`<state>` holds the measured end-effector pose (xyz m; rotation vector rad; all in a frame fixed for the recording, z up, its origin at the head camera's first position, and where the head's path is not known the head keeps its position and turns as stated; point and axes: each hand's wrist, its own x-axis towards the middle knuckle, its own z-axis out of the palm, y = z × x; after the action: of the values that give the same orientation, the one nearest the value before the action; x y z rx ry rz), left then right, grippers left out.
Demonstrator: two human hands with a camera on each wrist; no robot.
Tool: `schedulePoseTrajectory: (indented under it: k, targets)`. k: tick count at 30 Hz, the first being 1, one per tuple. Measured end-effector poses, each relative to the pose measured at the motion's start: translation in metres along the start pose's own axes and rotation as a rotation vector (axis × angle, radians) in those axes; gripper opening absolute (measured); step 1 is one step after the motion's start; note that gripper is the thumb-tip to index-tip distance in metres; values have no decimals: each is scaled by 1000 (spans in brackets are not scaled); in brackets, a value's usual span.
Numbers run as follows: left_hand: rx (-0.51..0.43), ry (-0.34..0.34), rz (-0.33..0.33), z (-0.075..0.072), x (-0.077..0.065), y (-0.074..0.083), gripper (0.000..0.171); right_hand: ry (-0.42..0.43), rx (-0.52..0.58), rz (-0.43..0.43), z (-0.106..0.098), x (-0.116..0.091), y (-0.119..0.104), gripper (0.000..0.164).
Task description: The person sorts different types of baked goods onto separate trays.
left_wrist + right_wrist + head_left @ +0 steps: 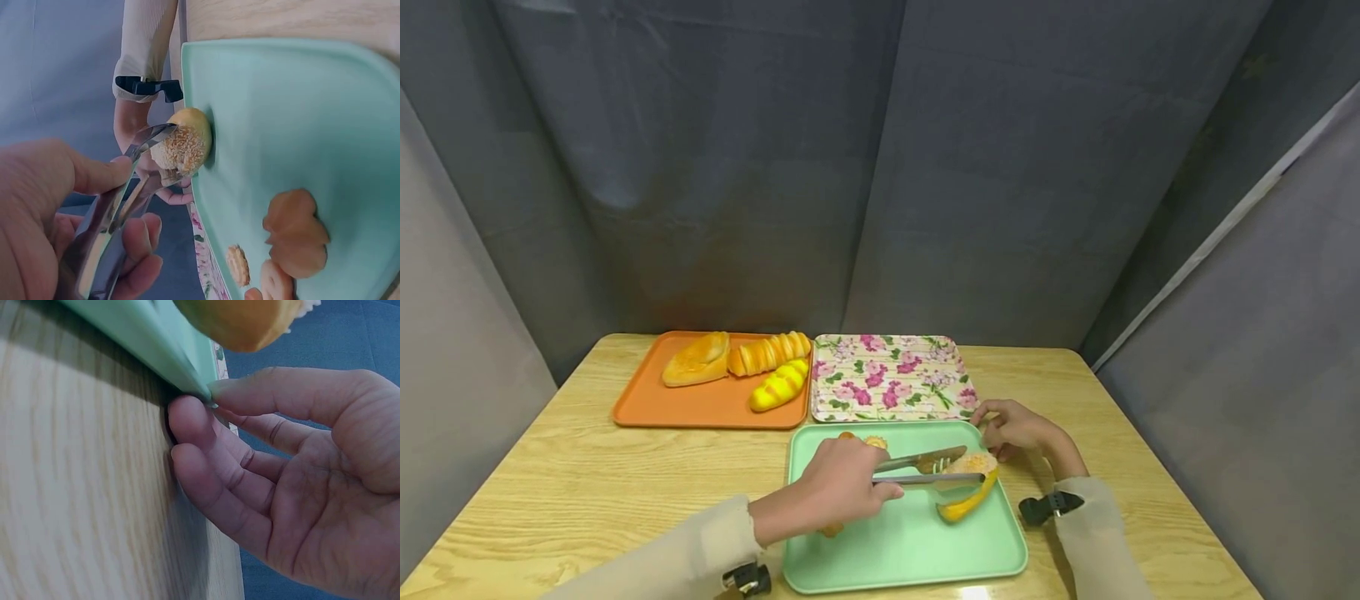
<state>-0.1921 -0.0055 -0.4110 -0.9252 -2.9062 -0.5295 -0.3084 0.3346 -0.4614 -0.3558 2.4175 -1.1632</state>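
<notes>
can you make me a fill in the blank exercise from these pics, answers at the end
1. The left hand holds a pair of metal ____.
2. The right hand pinches the rim of the near tray, which is coloured ____.
3. The orange tray holds ____ breads.
4. In the head view, the floral tray lies to the ____ of the orange tray.

Missing words: tongs; green; three; right.
</notes>
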Motion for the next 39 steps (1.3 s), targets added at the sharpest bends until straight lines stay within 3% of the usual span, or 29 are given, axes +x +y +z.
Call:
schedulePoseTrajectory:
  k: [10,21,30,39]
  targets:
    - [-27,-19,5,-1,-2,-12,39,5,-6,11,0,2,2,37]
    - [-68,42,-32,-10,-12,-33,44,17,-18,31,1,2,2,33]
    - [9,199,-65,-35,-23,-66,44,18,5,23,2,-1,-2,35]
    - [137,342,-135,-71,-50,-112,42,8,2,4,1,0,0,32]
